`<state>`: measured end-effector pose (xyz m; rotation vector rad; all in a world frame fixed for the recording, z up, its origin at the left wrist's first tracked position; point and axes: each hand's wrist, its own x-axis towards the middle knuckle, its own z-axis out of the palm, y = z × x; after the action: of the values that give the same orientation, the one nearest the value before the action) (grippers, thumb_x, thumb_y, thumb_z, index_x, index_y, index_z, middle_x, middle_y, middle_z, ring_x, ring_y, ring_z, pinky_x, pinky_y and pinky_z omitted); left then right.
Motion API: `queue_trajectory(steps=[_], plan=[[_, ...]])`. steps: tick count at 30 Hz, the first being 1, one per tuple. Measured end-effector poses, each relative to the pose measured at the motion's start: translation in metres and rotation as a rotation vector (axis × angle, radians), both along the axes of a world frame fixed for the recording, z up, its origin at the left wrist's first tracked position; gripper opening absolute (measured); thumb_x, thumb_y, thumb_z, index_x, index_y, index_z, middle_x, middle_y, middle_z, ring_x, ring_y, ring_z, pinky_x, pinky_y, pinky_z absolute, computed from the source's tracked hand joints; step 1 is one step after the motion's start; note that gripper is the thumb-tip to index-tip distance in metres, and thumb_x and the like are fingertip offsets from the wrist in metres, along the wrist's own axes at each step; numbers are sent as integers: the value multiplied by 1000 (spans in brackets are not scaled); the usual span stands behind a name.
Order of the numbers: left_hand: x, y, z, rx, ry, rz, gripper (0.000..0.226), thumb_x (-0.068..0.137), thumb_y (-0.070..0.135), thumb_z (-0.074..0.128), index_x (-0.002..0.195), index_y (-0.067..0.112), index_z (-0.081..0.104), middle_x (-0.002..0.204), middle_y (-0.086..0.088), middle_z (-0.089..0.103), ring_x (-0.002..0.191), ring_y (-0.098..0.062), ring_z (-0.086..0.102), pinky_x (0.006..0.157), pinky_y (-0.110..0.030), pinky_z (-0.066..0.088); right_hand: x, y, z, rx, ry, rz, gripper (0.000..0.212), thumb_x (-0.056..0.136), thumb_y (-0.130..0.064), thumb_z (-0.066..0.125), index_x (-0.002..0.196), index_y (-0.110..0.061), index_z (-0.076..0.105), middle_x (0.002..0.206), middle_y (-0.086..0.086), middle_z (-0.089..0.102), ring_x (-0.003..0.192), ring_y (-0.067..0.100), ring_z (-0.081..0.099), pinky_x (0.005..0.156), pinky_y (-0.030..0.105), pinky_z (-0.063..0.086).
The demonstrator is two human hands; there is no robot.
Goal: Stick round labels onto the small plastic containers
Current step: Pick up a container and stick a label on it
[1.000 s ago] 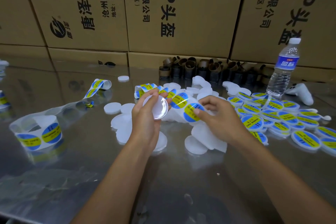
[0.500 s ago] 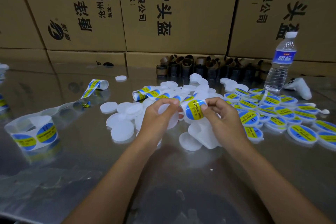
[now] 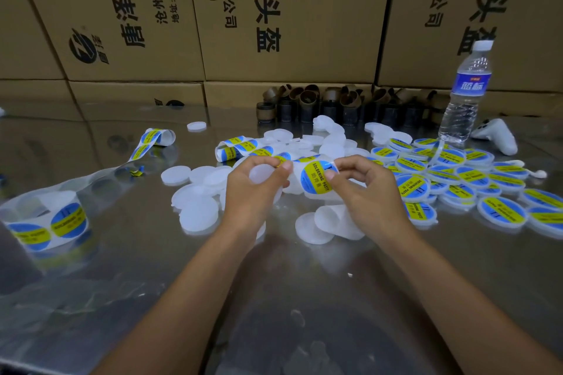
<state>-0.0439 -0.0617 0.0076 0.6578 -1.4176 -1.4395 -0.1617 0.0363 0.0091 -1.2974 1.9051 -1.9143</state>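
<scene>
Round labels (image 3: pixel 316 177) blue with a yellow band; containers (image 3: pixel 198 215) translucent white; boxes (image 3: pixel 286 12) brown with black print.

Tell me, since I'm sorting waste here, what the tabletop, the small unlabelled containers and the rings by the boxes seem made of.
Tabletop: looks like polished sheet metal, since it mirrors the boxes. Unlabelled containers: apparently frosted translucent plastic, milky with a soft sheen. Rings: probably brown cardboard cores, matte and thin-walled.

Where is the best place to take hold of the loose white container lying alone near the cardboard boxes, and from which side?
Probably by its rim: the lone white container lies flat on the table, so come from above, grip across opposite edges. Nothing touches it.
</scene>
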Motion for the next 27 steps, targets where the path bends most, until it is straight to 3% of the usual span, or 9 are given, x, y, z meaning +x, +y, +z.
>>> queue_trajectory(steps=[4, 6, 8, 11, 13, 15, 17, 20, 27], plan=[[-1, 0, 1, 42, 17, -23, 8, 82, 18, 72, 77, 18, 65, 97, -6, 70, 73, -12, 69, 58, -19, 51, 2, 0, -1, 5, 30, -13, 7, 83, -12, 69, 83, -15, 63, 74, -7, 63, 67, -10, 56, 65, 3, 39], [-3, -1, 0, 91, 49, -7, 11, 80, 18, 73, 73, 23, 67, 109, -8, 68, 95, -25, 67, 77, -35, 54, 3, 1, -1, 16, 53, 1, 11, 82, -11, 70, 77, -18, 62, 73, -9, 63, 65, -12, 56, 64, 1, 38], [-4, -1, 1, 132, 86, 11, 17, 78, 13, 75, 67, 26, 69, 113, -10, 67, 106, -32, 63, 87, -45, 52, 4, 0, -3, 39, 90, -1, 16, 81, -12, 71, 73, -23, 62, 73, -12, 63, 67, -12, 56, 67, 1, 38], [-5, -3, -1, 153, 114, 2, 24, 76, 10, 76, 63, 29, 71, 104, -6, 68, 98, -30, 65, 78, -38, 53, 5, -1, -5, 26, 181, -73, 12, 79, -14, 73, 88, -20, 67, 80, -15, 64, 79, -11, 57, 78, 3, 37], [-4, -3, -2, 147, 112, -18, 25, 76, 11, 76, 62, 31, 71, 93, 1, 68, 88, -24, 64, 68, -29, 52, 6, -1, -7, -9, 360, -194, 24, 78, -14, 73, 102, -17, 68, 89, -12, 64, 92, 4, 59, 90, 21, 39], [-4, -3, -3, 147, 86, -38, 25, 77, 13, 76, 63, 33, 71, 94, 1, 68, 88, -23, 64, 69, -30, 52, 7, -1, -7, -36, 587, -265, 26, 78, -16, 71, 104, -15, 69, 98, -4, 66, 98, 21, 60, 94, 34, 36], [-4, -3, -3, 155, 66, -60, 24, 78, 14, 75, 64, 34, 71, 100, -1, 68, 93, -24, 64, 77, -35, 52, 8, -1, -8, -39, 715, -273, 24, 77, -20, 69, 101, -15, 71, 100, -1, 68, 97, 22, 59, 92, 36, 35], [-4, -1, -3, 161, 40, -103, 24, 80, 15, 73, 65, 33, 71, 104, -1, 68, 98, -26, 63, 86, -40, 49, 9, -2, -8, -39, 756, -249, 23, 75, -22, 70, 97, -15, 73, 96, 0, 70, 95, 22, 58, 88, 43, 41], [-3, -3, -3, 159, 45, -141, 22, 77, 15, 75, 63, 30, 70, 93, 1, 65, 90, -25, 61, 79, -37, 46, 10, -1, -6, -27, 780, -247, 21, 74, -22, 70, 93, -15, 74, 89, 1, 70, 91, 29, 62, 86, 54, 44]])
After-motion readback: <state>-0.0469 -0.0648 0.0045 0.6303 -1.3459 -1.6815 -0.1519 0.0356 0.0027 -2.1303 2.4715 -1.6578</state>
